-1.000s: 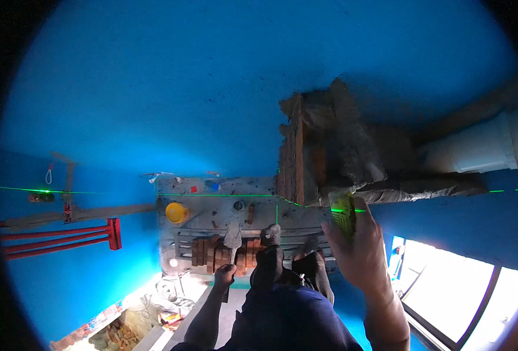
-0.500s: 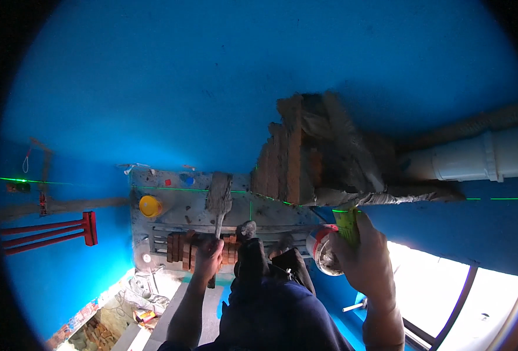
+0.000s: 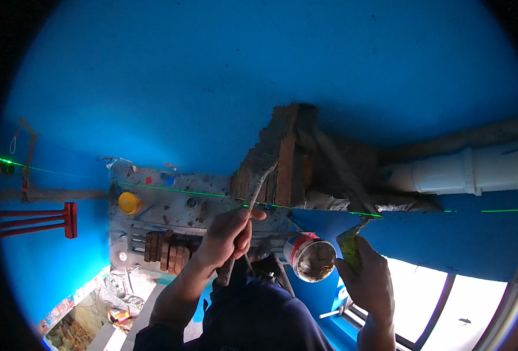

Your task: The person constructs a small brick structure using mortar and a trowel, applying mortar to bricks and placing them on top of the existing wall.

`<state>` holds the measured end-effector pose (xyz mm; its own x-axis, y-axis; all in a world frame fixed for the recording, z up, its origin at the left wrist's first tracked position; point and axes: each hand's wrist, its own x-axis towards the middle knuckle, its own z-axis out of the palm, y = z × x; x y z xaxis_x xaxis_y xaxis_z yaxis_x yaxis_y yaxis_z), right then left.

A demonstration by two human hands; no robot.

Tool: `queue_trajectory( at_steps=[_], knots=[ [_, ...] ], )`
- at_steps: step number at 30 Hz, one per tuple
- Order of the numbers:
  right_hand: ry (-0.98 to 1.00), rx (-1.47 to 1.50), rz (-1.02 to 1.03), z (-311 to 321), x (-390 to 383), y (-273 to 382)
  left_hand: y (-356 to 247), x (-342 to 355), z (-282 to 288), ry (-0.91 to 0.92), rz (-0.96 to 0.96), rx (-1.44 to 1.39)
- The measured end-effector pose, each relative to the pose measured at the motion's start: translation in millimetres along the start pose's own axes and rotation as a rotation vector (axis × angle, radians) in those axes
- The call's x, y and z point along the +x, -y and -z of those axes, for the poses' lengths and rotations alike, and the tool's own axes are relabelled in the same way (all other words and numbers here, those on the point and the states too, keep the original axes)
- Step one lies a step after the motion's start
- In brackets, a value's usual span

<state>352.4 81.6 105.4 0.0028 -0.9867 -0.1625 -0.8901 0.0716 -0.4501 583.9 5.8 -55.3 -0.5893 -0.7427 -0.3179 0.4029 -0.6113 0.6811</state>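
My left hand (image 3: 227, 234) is closed round the handle of a mortar-smeared trowel (image 3: 260, 186), its blade turned nearly edge-on in front of a stepped stack of bricks (image 3: 285, 167) against the blue wall. My right hand (image 3: 373, 286) grips a second trowel (image 3: 349, 248) by its yellow-green handle. The bent metal neck of this tool reaches up to the mortared lower edge (image 3: 335, 202) of the brickwork; its blade is barely visible. Just left of my right hand is a bucket (image 3: 317, 260) with grey mortar inside.
A white pipe (image 3: 446, 172) runs along the wall at right, above a bright window (image 3: 417, 292). Loose bricks (image 3: 165, 251) lie below on a platform with a yellow container (image 3: 129, 203). A red rack-like frame (image 3: 70, 220) is at left. Green laser lines cross the wall.
My left hand has risen and moved right, turning its trowel from flat to edge-on beside the bricks. My right hand has dropped slightly. The view has shifted, showing more of the bucket's inside.
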Motion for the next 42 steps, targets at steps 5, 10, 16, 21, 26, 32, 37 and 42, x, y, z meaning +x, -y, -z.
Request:
queue_trajectory(
  at_steps=[5,10,16,21,26,32,37,42],
  knots=[
    [-0.146,-0.078,-0.153,8,9,-13,3,18,-16,0.135,0.000,-0.262],
    [-0.073,-0.360,-0.037,4,25,-38,-3,30,-36,0.133,0.025,-0.273],
    [0.083,-0.377,-0.139,14,3,-24,-5,24,-43,0.122,0.065,-0.239],
    [0.111,-0.445,-0.171,21,-10,-19,1,16,-46,0.114,0.066,-0.231],
    [0.107,-0.669,-0.183,20,-20,-21,2,13,-50,0.095,0.080,-0.240],
    [0.117,-0.708,-0.196,15,-30,-29,9,10,-53,0.099,0.086,-0.256],
    [0.072,-0.543,-0.136,28,-29,-27,13,5,-49,0.092,0.081,-0.259],
    [0.045,-0.267,-0.087,40,-15,-54,3,1,-62,0.018,0.079,-0.249]
  ],
)
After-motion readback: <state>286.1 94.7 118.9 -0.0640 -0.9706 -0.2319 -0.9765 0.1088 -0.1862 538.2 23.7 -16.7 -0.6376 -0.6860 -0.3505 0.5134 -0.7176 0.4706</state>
